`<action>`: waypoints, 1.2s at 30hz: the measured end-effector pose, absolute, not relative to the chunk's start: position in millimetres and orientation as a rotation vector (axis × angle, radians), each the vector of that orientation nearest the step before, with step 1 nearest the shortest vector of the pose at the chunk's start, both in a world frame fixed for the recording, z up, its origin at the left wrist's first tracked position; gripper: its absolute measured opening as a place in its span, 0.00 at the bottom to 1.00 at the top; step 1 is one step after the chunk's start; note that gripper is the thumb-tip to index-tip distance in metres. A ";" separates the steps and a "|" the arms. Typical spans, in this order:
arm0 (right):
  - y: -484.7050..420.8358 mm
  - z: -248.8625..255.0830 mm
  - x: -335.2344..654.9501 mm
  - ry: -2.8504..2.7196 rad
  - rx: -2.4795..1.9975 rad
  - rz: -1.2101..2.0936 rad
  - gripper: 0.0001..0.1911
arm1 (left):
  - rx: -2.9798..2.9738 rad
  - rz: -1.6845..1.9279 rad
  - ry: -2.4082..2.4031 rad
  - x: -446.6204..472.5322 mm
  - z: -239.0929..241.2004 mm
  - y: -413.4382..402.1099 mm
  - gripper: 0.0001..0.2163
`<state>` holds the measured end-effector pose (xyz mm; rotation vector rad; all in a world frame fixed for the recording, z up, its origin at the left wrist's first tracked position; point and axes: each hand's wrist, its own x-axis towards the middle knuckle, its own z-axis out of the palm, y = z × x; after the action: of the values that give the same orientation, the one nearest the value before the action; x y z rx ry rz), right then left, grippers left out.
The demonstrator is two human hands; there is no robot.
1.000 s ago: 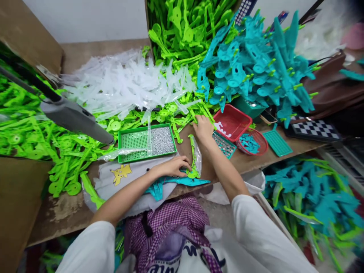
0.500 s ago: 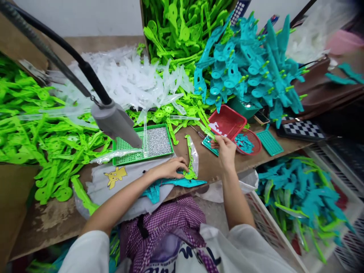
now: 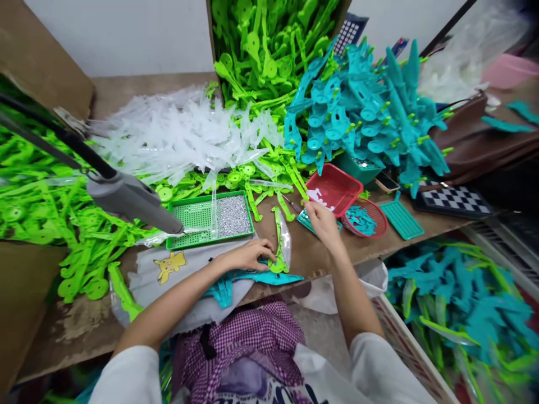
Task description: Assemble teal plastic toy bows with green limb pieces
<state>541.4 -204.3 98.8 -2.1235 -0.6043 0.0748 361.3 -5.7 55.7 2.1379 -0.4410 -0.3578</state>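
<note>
My left hand [image 3: 247, 255] rests near the front edge of the wooden bench [image 3: 320, 255], fingers curled down onto a lime green part [image 3: 278, 262] that lies on a long teal piece [image 3: 273, 276]. A clear bag [image 3: 285, 238] partly covers that green part. Farther back, my right hand [image 3: 323, 220] is closed in a pinch on a long green plastic part [image 3: 300, 182], over a small teal mesh tray [image 3: 304, 220] and just in front of the red basket [image 3: 334, 188].
A green tray of silver screws [image 3: 231, 216] sits behind my left hand, with a grey tool head on a black hose [image 3: 130, 199] over it. Clear bags [image 3: 181, 132], green parts [image 3: 261, 50] and teal assemblies [image 3: 362, 106] pile up behind. A crate of teal parts [image 3: 463, 292] stands at lower right.
My right hand drew back from the green parts at the bench's rear with a green part pinched in it. The left hand stayed on the piece. The grey tool head swung across the view.
</note>
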 end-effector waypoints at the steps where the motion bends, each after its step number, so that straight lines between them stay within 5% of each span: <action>1: -197.5 112.4 545.2 -0.647 -2.158 -0.044 0.25 | 2.138 -0.356 -0.434 360.9 55.1 -5.6 0.15; 4: -156.9 151.4 562.4 -0.755 -2.159 -0.305 0.24 | 2.128 -0.359 -0.426 359.9 52.2 -5.7 0.15; 7: -86.3 167.8 599.1 -1.100 -2.144 -0.222 0.18 | 2.114 -0.358 -0.406 359.1 49.4 -6.3 0.15; 22: 227.2 140.0 771.4 -1.017 -2.316 -0.227 0.24 | 1.931 -0.493 -0.230 348.4 24.9 -15.7 0.18; 29: 252.0 147.2 791.4 -0.907 -2.407 -0.305 0.21 | 1.865 -0.561 -0.179 345.7 17.5 -18.4 0.19; 36: 184.6 178.7 757.2 -1.184 -2.485 -0.327 0.22 | 1.891 -0.541 -0.169 348.3 29.0 -13.9 0.19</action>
<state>757.2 184.6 178.7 -2.4846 -1.1838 -0.3269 348.3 -13.9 29.0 1.8913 -0.1694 -0.5415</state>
